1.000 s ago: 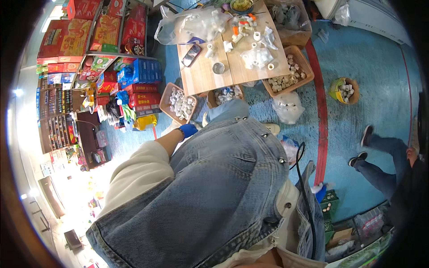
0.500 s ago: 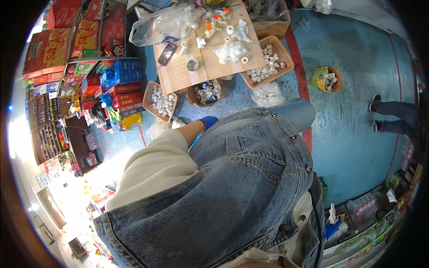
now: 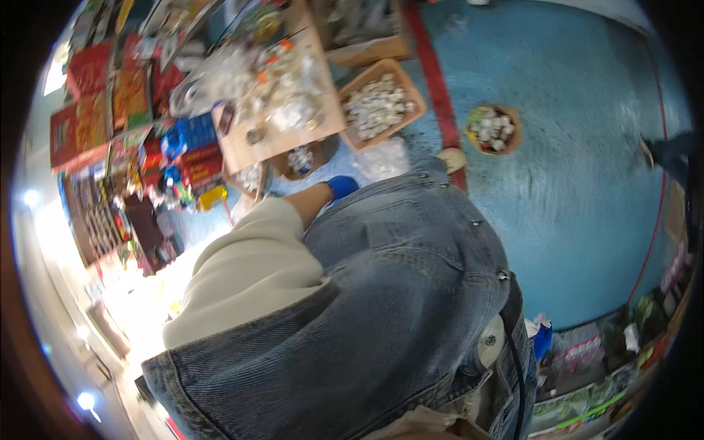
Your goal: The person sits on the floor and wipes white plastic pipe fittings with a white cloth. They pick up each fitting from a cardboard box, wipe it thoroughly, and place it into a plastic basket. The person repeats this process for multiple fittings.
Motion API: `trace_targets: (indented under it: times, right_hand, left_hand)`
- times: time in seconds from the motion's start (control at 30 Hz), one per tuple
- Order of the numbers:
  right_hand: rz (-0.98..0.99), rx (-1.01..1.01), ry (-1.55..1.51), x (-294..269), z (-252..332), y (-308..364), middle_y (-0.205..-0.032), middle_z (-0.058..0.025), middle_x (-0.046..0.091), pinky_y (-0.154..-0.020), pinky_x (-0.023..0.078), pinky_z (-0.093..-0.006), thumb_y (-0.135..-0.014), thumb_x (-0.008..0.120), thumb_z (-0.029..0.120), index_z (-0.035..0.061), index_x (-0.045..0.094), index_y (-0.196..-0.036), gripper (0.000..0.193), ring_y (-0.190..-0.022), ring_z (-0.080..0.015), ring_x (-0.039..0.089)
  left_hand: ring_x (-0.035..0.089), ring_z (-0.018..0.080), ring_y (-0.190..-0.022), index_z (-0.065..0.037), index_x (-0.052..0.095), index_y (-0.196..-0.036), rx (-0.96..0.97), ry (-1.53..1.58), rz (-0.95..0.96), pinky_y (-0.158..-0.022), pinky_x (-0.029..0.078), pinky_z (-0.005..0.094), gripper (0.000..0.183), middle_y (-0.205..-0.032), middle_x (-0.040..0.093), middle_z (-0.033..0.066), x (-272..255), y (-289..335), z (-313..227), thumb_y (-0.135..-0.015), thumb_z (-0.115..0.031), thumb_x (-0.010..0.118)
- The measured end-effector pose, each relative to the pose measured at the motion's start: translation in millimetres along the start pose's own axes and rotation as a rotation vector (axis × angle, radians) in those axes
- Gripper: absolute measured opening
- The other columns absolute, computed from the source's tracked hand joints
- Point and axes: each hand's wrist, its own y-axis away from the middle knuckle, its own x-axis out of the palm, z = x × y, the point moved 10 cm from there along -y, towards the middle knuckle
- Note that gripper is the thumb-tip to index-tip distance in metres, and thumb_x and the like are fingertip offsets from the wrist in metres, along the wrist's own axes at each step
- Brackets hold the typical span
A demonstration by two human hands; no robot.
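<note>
My left hand [image 3: 342, 188], in a blue glove, reaches down beside the front of my denim jacket. Its fingers are hidden behind the cloth, so what it holds, if anything, does not show. Just beyond it are a carton of white and dark small parts [image 3: 300, 159] and a clear plastic bag of white pieces [image 3: 382, 161]. At the lower right, partly covered by my jacket, is my right hand [image 3: 542, 342], also blue-gloved. Something white [image 3: 540, 321] sticks up from it, too blurred to name.
A wooden table [image 3: 246, 149] bears bags and white and orange pipe fittings. Around it stand an orange basket [image 3: 422, 103] of white fittings, another basket [image 3: 249, 180] and a cardboard box [image 3: 370, 51]. Farther right are a small tub [image 3: 517, 132] and a person's leg [image 3: 673, 155].
The view has turned, and table and baskets have shifted left. My shoe now shows beyond the jacket. My right hand appears slightly higher in view. The other person is nearer the right edge.
</note>
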Motion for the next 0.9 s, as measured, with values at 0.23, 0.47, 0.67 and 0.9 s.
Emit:
trace_targets:
  times: [0.23,0.47,0.67,0.9]
  right_hand:
    - [-0.37,-0.099,0.055,-123.1,-45.7,38.0,-0.071,0.0018,0.039,-0.058,0.033,-0.0283,-0.092,0.043,0.023,0.0033,0.05,-0.09,0.022,-0.062,-0.0122,0.037]
    - [-0.555,0.074,-0.006,-225.0,-137.4,26.7,-0.073,-0.0009,0.046,-0.061,0.037,-0.0291,-0.09,0.046,0.023,0.0025,0.049,-0.082,0.023,-0.066,-0.015,0.043]
    - [-0.446,-0.13,-0.05,-328.1,33.0,-118.0,-0.076,-0.0022,0.053,-0.06,0.039,-0.0285,-0.087,0.049,0.021,0.0011,0.055,-0.091,0.021,-0.066,-0.0145,0.046]
    - [-0.201,-0.556,-0.005,-402.2,410.3,-292.1,-0.084,-0.001,0.057,-0.06,0.041,-0.0248,-0.087,0.048,0.014,0.005,0.058,-0.101,0.019,-0.071,-0.0088,0.05]
  left_hand:
    - [0.059,0.0162,-0.069,-0.009,0.057,-0.107,-0.122,0.63,-0.056,-0.056,0.044,0.0281,0.028,-0.087,0.063,0.0076,-73.6,-56.0,-119.1,-0.086,-0.027,0.053]
    - [0.056,0.0128,-0.068,-0.01,0.057,-0.106,0.38,0.653,-0.147,-0.056,0.043,0.0233,0.023,-0.084,0.061,0.0034,-181.0,-124.9,-394.8,-0.087,-0.022,0.051]
    - [0.058,0.0162,-0.065,-0.006,0.06,-0.1,0.377,0.126,-0.444,-0.059,0.047,0.0281,0.025,-0.085,0.061,0.0087,-155.1,-143.6,-554.2,-0.084,-0.024,0.054]
    - [0.057,0.0193,-0.077,-0.006,0.058,-0.105,0.135,0.195,-0.187,-0.067,0.046,0.031,0.029,-0.094,0.06,0.0095,1.4,-171.9,-706.3,-0.084,-0.025,0.052]
